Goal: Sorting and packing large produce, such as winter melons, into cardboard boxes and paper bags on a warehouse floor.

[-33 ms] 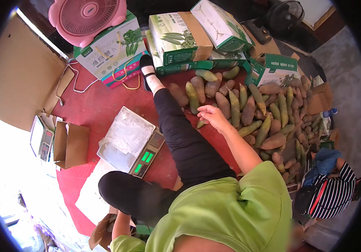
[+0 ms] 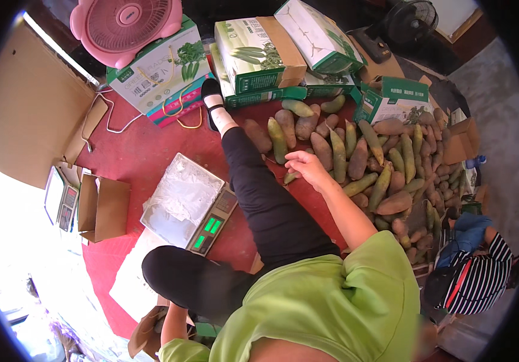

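Note:
My right hand [image 2: 307, 169] hangs over the red floor cover beside my stretched leg, fingers loosely bent and apart, with nothing visible in them. Just below its fingers lies a small green radish [image 2: 291, 177], partly covered. To the right spreads a large pile of long green radishes [image 2: 338, 155] and reddish-brown root vegetables [image 2: 359, 160]. My left forearm [image 2: 175, 323] goes down behind my bent knee, next to an open brown carton [image 2: 145, 338]; the left hand itself is hidden. Left of my leg stands a digital scale [image 2: 208, 220] with lit green displays and plastic film over its pan.
Printed radish boxes [image 2: 253, 51] are stacked at the back, beside a pink fan [image 2: 128, 30] on another box. At left are a second scale [image 2: 60, 199] and a small open carton [image 2: 105, 208]. A person in stripes [image 2: 479, 277] is at the lower right.

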Tool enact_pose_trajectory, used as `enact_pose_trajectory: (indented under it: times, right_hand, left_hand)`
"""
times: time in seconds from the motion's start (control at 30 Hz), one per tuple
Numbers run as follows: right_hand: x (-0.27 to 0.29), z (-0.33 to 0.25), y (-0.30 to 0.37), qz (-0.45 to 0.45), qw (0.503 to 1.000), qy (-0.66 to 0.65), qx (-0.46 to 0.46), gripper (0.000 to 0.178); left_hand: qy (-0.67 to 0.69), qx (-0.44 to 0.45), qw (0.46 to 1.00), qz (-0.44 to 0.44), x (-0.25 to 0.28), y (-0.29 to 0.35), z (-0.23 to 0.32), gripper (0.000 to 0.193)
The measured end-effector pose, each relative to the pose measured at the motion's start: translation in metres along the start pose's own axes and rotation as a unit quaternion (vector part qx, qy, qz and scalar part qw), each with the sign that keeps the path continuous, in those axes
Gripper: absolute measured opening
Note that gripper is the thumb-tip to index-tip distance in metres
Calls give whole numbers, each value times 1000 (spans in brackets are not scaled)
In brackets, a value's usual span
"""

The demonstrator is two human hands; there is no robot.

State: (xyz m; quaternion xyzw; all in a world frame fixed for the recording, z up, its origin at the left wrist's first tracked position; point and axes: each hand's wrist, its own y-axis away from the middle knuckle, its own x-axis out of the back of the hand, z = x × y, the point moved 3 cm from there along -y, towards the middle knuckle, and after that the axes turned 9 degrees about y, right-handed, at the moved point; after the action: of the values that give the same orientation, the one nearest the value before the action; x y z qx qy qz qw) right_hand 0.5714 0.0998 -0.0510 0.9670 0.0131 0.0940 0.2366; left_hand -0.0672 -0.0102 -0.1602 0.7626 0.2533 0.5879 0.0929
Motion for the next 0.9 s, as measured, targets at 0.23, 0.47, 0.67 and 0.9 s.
enact_pose_trajectory:
  times: [0.23, 0.47, 0.67, 0.9]
  right_hand:
    - [1, 15, -18, 9, 999, -27, -23, 29]
    - [11, 39, -26, 13, 997, -34, -62, 30]
    - [22, 46, -51, 20, 995, -55, -80, 27]
    - [66, 29, -121, 86, 992, -43, -86, 26]
  left_hand:
    - [-11, 50, 998, -42, 36, 42, -12, 32]
    - [60, 139, 989, -9, 152, 85, 11, 37]
    - [295, -51, 926, 230, 306, 92, 88, 37]
    - [287, -264, 905, 170, 275, 77, 220, 35]
